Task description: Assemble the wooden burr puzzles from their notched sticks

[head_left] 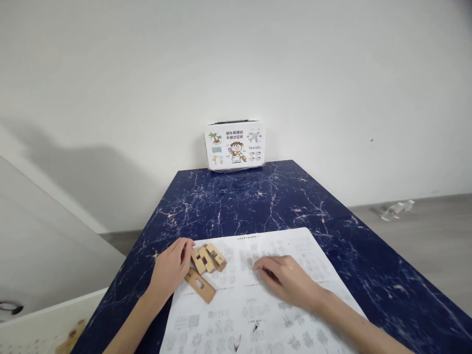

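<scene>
My left hand (173, 263) rests at the left edge of the paper sheet (236, 314), fingers bent against the left end of a group of notched wooden puzzle blocks (207, 258). The blocks lie side by side, and a "5" marks one of them. Just below, a flat wooden piece (207, 291) with an oval hole and a "2" on it lies tilted on the sheet, its upper end close to my left thumb. My right hand (287, 280) lies on the right half of the sheet. Its fingers are curled together, and nothing shows in them.
The sheet carries printed diagrams and lies on a dark blue marble-patterned table (243, 206). A white case (236, 146) with cartoon pictures stands at the far end against the wall. On the floor at right lies a clear plastic item (396, 210). A pale perforated surface (40, 329) is at lower left.
</scene>
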A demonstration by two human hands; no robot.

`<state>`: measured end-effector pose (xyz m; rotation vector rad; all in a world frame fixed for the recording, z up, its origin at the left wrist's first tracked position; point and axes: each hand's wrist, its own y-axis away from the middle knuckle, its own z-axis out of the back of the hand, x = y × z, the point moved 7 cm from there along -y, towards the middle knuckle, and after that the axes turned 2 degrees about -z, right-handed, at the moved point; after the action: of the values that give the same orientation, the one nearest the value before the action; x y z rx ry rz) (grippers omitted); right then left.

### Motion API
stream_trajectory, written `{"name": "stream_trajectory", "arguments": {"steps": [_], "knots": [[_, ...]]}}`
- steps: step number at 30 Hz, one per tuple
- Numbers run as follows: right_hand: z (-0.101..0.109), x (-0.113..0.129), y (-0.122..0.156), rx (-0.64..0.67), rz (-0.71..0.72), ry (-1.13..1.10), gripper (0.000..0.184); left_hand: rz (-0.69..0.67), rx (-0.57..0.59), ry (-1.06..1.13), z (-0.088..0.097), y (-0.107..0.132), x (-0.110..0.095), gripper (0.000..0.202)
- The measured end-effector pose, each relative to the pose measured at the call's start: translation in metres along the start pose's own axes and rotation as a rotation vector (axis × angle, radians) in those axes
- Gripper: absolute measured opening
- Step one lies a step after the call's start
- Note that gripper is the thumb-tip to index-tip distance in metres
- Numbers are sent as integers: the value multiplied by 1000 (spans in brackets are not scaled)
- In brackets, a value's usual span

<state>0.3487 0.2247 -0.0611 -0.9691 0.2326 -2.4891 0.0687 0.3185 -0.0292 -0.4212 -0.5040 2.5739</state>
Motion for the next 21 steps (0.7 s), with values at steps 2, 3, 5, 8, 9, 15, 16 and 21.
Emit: {"name": "stream_trajectory", "arguments": {"steps": [2, 3, 5, 8, 9, 15, 16, 21], "knots": [[0, 0, 0, 2, 3, 2, 24, -31, 31, 42, 0, -2, -7, 36], [0, 1, 0, 5, 0, 5, 24, -44, 51, 73, 0, -2, -10, 36], [1, 1, -1, 7, -5, 8, 24, -67, 97, 156, -1, -2, -16, 35], [1, 1, 0, 9, -3, 11, 24, -94, 162, 287, -1, 0, -25, 31], [1, 1, 0, 9, -2, 12, 24, -101, 168, 314, -1, 1, -27, 30], [-1, -1, 1, 16, 1, 22, 24, -92, -6, 273, 9, -2, -25, 26], [-1, -1, 1, 15, 2, 23, 24, -89, -31, 242, 9, -2, -22, 26], [-2, -1, 1, 12, 11, 24, 23, -65, -20, 141, -1, -3, -9, 25]]}}
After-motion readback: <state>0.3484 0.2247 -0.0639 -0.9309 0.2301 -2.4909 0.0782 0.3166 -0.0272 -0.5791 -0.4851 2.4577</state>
